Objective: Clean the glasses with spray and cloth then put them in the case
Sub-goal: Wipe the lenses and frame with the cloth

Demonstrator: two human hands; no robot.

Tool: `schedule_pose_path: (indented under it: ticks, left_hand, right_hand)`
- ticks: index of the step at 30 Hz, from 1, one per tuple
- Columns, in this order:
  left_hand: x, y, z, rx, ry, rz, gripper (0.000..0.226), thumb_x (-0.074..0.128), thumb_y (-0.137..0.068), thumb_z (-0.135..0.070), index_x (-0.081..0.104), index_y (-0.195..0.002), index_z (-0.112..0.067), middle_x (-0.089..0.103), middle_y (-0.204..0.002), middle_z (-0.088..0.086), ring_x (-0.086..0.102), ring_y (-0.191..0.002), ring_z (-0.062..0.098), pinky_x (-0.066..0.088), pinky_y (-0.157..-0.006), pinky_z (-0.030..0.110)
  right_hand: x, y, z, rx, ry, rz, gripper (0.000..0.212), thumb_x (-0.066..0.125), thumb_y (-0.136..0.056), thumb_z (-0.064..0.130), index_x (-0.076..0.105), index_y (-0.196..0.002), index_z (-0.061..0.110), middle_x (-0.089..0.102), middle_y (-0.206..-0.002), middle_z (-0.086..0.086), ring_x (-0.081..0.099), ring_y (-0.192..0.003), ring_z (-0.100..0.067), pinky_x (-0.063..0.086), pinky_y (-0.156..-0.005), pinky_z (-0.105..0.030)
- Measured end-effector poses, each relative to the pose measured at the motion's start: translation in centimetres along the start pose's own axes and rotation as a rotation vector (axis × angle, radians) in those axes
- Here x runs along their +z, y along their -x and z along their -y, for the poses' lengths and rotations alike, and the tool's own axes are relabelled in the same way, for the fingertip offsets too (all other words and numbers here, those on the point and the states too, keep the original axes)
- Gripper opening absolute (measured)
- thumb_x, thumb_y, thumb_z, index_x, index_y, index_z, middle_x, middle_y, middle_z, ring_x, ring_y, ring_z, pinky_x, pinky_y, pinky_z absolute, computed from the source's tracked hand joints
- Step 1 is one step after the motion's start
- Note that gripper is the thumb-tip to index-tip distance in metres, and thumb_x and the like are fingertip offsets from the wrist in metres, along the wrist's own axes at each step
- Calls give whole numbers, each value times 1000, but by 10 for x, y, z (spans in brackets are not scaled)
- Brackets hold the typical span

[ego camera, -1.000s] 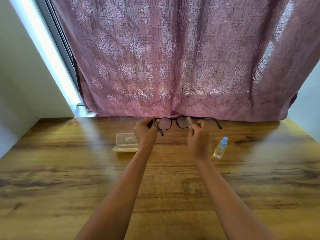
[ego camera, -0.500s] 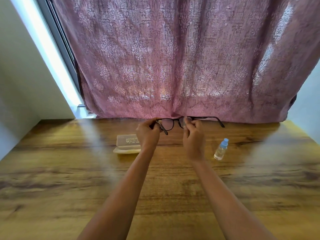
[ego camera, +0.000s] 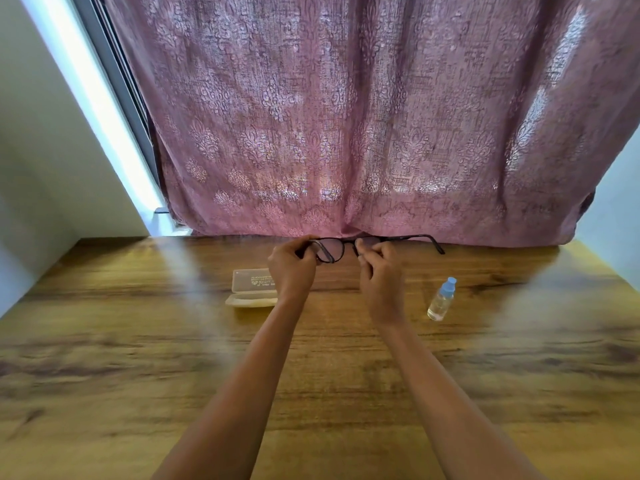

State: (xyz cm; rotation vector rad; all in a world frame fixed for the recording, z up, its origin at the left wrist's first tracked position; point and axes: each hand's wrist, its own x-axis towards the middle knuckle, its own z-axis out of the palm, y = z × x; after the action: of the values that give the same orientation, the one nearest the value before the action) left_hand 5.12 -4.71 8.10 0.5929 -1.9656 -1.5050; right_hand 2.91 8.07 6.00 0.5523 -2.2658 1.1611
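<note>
**Glasses [ego camera: 334, 250] pinched between left hand [ego camera: 292, 268] and right hand [ego camera: 381, 275]**

Both hands are raised over the far part of the wooden surface [ego camera: 138, 358], forearms reaching straight out. The left hand curls its fingers round the frame's left end, where one temple angles across the lens. The right hand pinches the rim beside the bridge with thumb and curled fingertips. The other temple juts out to the right, unfolded, in front of the curtain hem.

A translucent glasses case [ego camera: 251, 289] lies open on the surface just beside and below the left hand, lid tipped back. Its yellowish tray is partly hidden by the wrist, and what it holds cannot be made out. A small spray bottle [ego camera: 440, 301] with a blue cap stands to the right of the right hand, apart from it, with clear liquid inside.

The glasses are held farther out than the case and bottle, touching neither. Behind hangs a pink patterned curtain [ego camera: 346, 133], with a window frame [ego camera: 117, 84] and a pale wall [ego camera: 38, 150] to the left.
</note>
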Motion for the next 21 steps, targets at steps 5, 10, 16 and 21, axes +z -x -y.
schedule_pose_path:
  ticks: [5, 10, 16, 21]
  left_hand:
    - [-2, -1, -8, 33, -33, 12, 20, 68, -80, -13, 72, -99, -10, 74, -83, 9, 70, -73, 20, 59, -73, 35]
    - [-6, -8, -24, 34, -41, 61, 18, 70, -80, -13, 71, -97, -8, 72, -81, 11, 69, -61, 14, 57, -59, 23]
    - [-6, -7, -38, 149, -154, 83, 13, 71, -79, -21, 75, -90, -14, 70, -63, 0, 66, -57, 10, 53, -55, 24]
    - [-5, -3, -43, 396, -459, -4, 13, 69, -79, -31, 75, -89, -25, 74, -80, -1, 64, -70, 17, 34, -58, 22]
  right_hand:
    - [-1, -5, -7, 109, -71, 10, 25, 57, -87, 2, 64, -111, 1, 53, -88, -3, 51, -73, -6, 36, -70, 0]
    - [-4, -10, -15, 291, -138, 25, 23, 60, -86, 7, 67, -108, 5, 63, -94, -12, 58, -83, -18, 42, -71, -19]
    - [-20, -15, -19, 490, -257, -61, 23, 59, -88, 12, 67, -109, 9, 68, -100, -12, 63, -89, -18, 50, -78, -26]
    - [-39, -25, -6, 302, -152, -244, 19, 62, -86, 12, 68, -102, 5, 67, -93, -9, 57, -73, -6, 42, -68, -6]
